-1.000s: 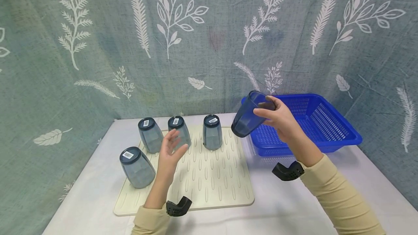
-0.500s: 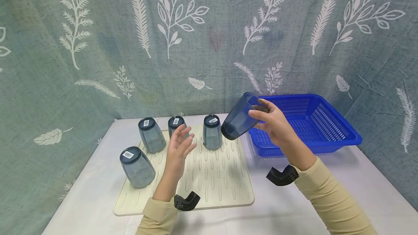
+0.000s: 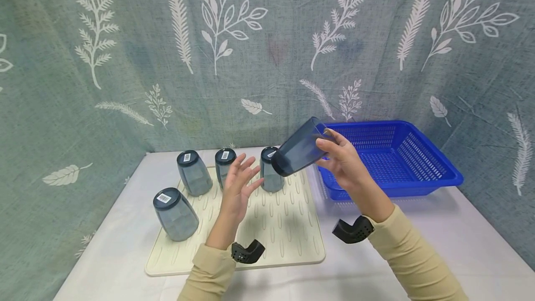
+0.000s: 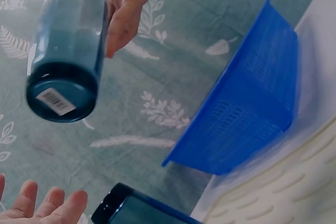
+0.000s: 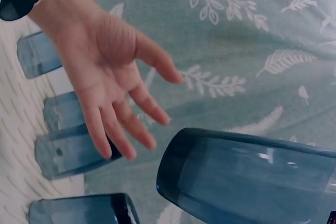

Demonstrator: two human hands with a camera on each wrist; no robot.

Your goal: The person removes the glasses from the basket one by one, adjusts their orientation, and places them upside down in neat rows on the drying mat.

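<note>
A tinted blue drinking glass (image 3: pixel 298 148) hangs tilted in the air, its dark base pointing left and down. My right hand (image 3: pixel 344 164) grips it near the rim, thumb in front. In the left wrist view a barcode label shows on the base of that glass (image 4: pixel 65 72). My left hand (image 3: pixel 239 188) is raised over the mat, fingers spread and holding nothing, a short way left of the glass's base. The right wrist view shows its open palm (image 5: pixel 107 66) facing the glass (image 5: pixel 247 174).
Several matching glasses stand upside down on a cream ribbed drying mat (image 3: pixel 288 240), among them a near-left glass (image 3: pixel 177 217) and a back-left glass (image 3: pixel 195 175). A blue perforated plastic basket (image 3: pixel 434 185) stands at the right. A leaf-patterned curtain (image 3: pixel 276 59) hangs behind the white-covered table.
My right hand has carried the glass left, away from the basket, tipping it closer to level. My left hand has moved right toward it, with its fingers spreading.
</note>
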